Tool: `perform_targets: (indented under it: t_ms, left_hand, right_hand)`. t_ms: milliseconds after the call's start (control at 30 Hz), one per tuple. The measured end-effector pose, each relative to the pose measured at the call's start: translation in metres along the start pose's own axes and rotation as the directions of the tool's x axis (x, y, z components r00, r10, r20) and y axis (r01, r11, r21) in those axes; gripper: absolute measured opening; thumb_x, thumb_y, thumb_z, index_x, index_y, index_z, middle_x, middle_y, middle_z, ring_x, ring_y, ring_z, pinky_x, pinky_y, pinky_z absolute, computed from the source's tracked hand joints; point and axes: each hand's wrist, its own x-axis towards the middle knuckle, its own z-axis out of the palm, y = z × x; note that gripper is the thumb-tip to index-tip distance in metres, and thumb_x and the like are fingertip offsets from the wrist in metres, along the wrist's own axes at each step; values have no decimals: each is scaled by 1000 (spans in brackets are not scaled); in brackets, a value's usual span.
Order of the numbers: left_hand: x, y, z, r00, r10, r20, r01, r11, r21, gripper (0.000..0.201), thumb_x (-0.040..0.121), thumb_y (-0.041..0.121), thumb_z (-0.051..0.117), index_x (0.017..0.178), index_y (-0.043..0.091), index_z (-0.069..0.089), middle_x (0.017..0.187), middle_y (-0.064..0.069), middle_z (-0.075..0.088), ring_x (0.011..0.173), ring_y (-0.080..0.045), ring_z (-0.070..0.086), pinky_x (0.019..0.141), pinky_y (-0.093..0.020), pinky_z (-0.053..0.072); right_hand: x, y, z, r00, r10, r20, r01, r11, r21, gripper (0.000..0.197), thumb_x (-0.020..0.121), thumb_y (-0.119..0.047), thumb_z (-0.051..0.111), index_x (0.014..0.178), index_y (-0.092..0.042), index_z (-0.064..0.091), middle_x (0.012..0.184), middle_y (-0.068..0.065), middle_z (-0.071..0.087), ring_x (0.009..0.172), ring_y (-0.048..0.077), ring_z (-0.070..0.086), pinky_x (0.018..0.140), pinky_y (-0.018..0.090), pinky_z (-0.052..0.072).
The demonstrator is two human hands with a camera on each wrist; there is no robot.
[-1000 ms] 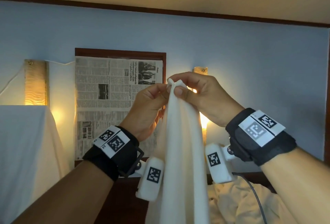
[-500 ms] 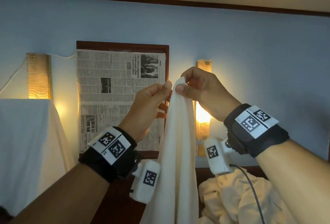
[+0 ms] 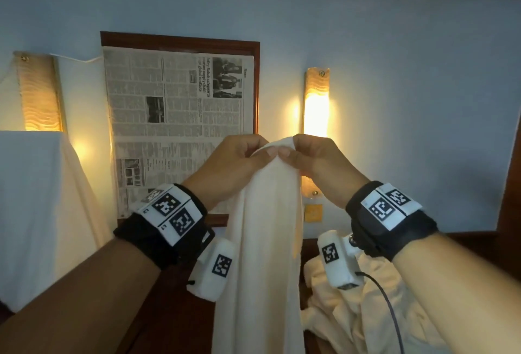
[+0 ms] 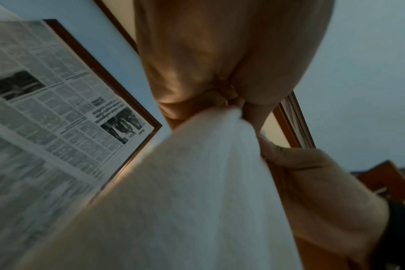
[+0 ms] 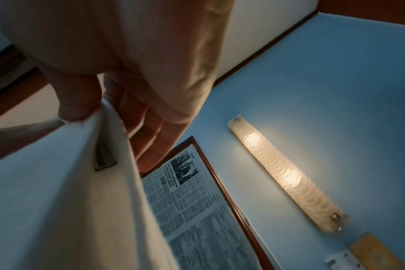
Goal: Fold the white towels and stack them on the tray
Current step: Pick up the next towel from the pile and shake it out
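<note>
A white towel (image 3: 262,241) hangs straight down in front of me, held up by its top edge. My left hand (image 3: 239,156) pinches that edge from the left and my right hand (image 3: 307,156) pinches it from the right, thumbs almost touching. In the left wrist view the towel (image 4: 185,191) bunches up into my left hand (image 4: 220,87). In the right wrist view my right hand (image 5: 88,102) pinches the towel (image 5: 69,182) between thumb and fingers; a small label shows in the fold. More crumpled towels (image 3: 352,311) lie low at the right. The tray is out of sight.
A framed newspaper (image 3: 174,128) hangs on the blue wall ahead, with a lit wall lamp (image 3: 315,105) to its right and another lamp (image 3: 39,94) at the left. A white sheet (image 3: 36,212) drapes something at the left. A dark cable (image 3: 389,311) runs from my right wrist.
Both hands have come back together on the towel's top edge; half a second ago the left fingers were loose beside it. The view has shifted slightly down the wall.
</note>
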Motion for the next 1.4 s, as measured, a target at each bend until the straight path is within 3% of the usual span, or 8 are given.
perform_targets:
  t_ms: [200,500,633,767,1000,1133,1267,1400]
  left_hand:
    - [-6,-20,9,993,12,121,-43,966,254,25,102,33,56,95,13,71,90,-3,70,82,-18,66,78,-39,54]
    - [-26,-51,35,991,-130,-11,130,991,-21,22,100,31,58,83,28,71,88,3,69,84,-15,66,80,-38,53]
    - [-23,-52,33,990,-121,-77,120,993,-23,23,102,31,56,85,25,71,86,5,67,81,-13,63,78,-34,54]
    - [-20,-51,14,969,-130,-209,127,992,-28,23,99,32,57,81,25,70,81,3,63,76,-15,59,73,-38,50]
    - [-34,-69,-49,907,-210,-364,187,977,-98,19,93,45,61,93,30,73,102,-2,72,100,-23,69,95,-55,54]
    - [-51,-70,-42,946,-217,-241,233,971,44,23,87,55,56,95,37,67,122,-16,63,115,-33,62,95,-61,52]
    - [-54,-66,-22,943,-209,-259,235,969,73,23,91,50,59,78,33,68,83,4,67,84,-19,66,79,-41,56]
    - [-51,-65,14,971,-187,-148,214,957,196,28,102,32,55,75,28,61,66,16,55,55,6,49,53,-14,41]
  right_hand:
    - [-17,14,-1,989,137,58,-124,972,-198,24,93,-35,65,78,-17,63,76,-1,66,78,21,68,78,43,59]
    - [-68,65,22,917,360,170,-398,850,345,23,99,-19,55,111,-2,65,106,9,68,96,22,67,83,36,57]
    - [-82,87,34,918,364,156,-384,914,127,23,94,-15,63,115,-8,68,105,1,74,94,16,72,81,31,60]
    - [-108,123,35,920,386,66,-358,899,-254,19,92,-13,60,84,-23,74,78,-6,73,63,6,66,60,22,54]
    - [-192,215,3,741,671,30,-448,528,-721,21,93,-16,58,74,-16,68,76,6,65,81,31,65,71,37,55]
    - [-223,239,-23,620,774,-128,-479,244,-843,23,98,-20,51,103,-5,68,101,15,67,95,36,65,78,37,52]
    - [-233,247,-34,562,777,-284,-537,81,-840,22,92,-17,57,108,-5,65,107,16,66,93,36,64,75,35,51]
    - [-191,206,-16,744,637,-204,-533,381,-755,21,95,-20,58,102,-3,68,108,12,69,92,30,64,83,38,53]
